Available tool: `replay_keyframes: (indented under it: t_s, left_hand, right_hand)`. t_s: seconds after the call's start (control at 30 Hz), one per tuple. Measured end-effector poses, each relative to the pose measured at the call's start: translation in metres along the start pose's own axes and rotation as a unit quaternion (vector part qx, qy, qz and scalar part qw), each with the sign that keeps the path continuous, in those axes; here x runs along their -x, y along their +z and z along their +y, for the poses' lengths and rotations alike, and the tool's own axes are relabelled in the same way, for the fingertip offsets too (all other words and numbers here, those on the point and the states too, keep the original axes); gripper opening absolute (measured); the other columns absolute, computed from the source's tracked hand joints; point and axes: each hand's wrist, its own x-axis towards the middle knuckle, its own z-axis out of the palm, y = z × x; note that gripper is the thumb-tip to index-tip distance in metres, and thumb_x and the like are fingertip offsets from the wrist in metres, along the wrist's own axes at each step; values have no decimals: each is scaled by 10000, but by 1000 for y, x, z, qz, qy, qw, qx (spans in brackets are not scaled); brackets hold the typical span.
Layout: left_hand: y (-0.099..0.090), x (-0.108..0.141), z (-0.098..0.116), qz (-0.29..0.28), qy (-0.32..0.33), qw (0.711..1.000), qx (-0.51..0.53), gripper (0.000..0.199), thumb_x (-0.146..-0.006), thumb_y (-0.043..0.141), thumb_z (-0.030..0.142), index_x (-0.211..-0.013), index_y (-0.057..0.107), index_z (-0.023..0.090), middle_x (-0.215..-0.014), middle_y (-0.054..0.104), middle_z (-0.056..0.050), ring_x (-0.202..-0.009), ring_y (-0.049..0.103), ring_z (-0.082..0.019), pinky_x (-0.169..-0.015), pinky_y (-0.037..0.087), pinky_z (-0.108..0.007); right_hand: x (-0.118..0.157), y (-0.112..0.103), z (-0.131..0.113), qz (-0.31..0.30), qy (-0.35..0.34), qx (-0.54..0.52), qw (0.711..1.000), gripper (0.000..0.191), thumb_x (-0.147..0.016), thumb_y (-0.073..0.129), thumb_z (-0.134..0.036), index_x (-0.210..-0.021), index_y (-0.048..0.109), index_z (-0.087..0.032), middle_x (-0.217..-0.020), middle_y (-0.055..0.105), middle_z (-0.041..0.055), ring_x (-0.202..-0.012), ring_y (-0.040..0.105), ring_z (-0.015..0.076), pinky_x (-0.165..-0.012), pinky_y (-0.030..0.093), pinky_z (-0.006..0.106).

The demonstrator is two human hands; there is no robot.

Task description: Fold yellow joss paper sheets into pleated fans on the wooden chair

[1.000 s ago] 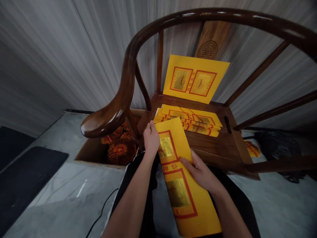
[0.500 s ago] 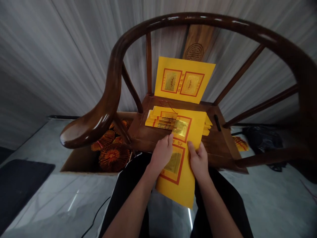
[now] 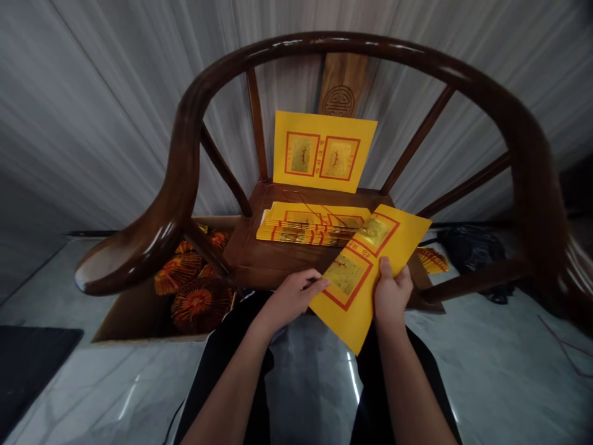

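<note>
A yellow sheet of joss paper (image 3: 356, 309), printed with red frames around gold foil squares, is held at a slant over the chair seat. My right hand (image 3: 391, 295) grips its right edge, thumb on top. At the left edge, the fingertips of my left hand (image 3: 294, 296) are closed on the paper. Behind the sheet, a stack of folded joss paper (image 3: 303, 232) lies on the wooden seat, its right end covered by the held sheet. Another joss paper sheet (image 3: 324, 179) leans upright against the chair back.
The dark wooden chair's curved armrest (image 3: 185, 117) arcs around the seat. Left of it, a cardboard box (image 3: 125, 318) contains several round, fanned orange paper pieces (image 3: 197, 303). On the right floor lie a black bag (image 3: 477, 253) and an orange-yellow folded paper piece (image 3: 433, 259).
The held sheet has turned clockwise and shifted right, uncovering more of the folded stack. My left hand has slid lower along its edge. The camera view has shifted slightly.
</note>
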Motion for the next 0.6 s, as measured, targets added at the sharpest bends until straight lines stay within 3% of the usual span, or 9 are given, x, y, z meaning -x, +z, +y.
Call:
replay_keyframes:
  t_s: [0.1,0.2,0.27,0.43,0.53,0.6]
  left_hand:
    - [-7,3,-1,-30,-11,999,-6,389,-959,574,578,-861,604,203,-688,579,44,-519,498,-99,-466,356,-226]
    - [-10,4,-3,-83,-27,996,7,411,-944,605,580,-805,595,193,-531,537,58,-448,476,-95,-467,327,-224]
    - [-8,3,-4,-79,-29,996,29,410,-945,606,583,-874,657,183,-525,550,54,-444,463,-94,-468,316,-226]
    - [-6,-8,-9,74,-25,992,103,507,-952,568,645,-944,740,169,-779,720,-38,-623,609,-150,-561,444,-261]
    - [-15,-15,-11,175,10,976,130,520,-933,597,654,-940,753,157,-879,773,-72,-819,697,-219,-714,529,-301]
    - [-24,-19,-12,224,25,966,124,536,-908,622,667,-935,762,151,-914,786,-81,-853,708,-237,-740,537,-306]
  right_hand:
    - [-2,0,-4,-46,13,-12,999,453,-812,745,-512,-1116,667,-187,-1165,751,96,-1030,702,261,-947,542,423]
    - [2,2,-12,-177,60,-11,982,459,-811,773,-532,-1122,681,-207,-1184,761,84,-1033,709,269,-921,562,413]
    - [11,5,-19,-274,98,-17,957,437,-838,772,-522,-1154,690,-232,-1220,761,69,-1059,712,271,-923,572,408]
    - [38,10,-33,-395,192,-54,896,422,-870,768,-494,-1232,684,-293,-1236,766,31,-1035,737,264,-882,613,408]
    - [49,5,-38,-455,249,-59,853,495,-904,742,-476,-1358,631,-316,-1264,753,38,-1030,746,258,-846,633,408]
    - [53,0,-42,-489,274,-57,827,536,-918,730,-466,-1415,602,-310,-1285,743,54,-1043,745,258,-858,634,416]
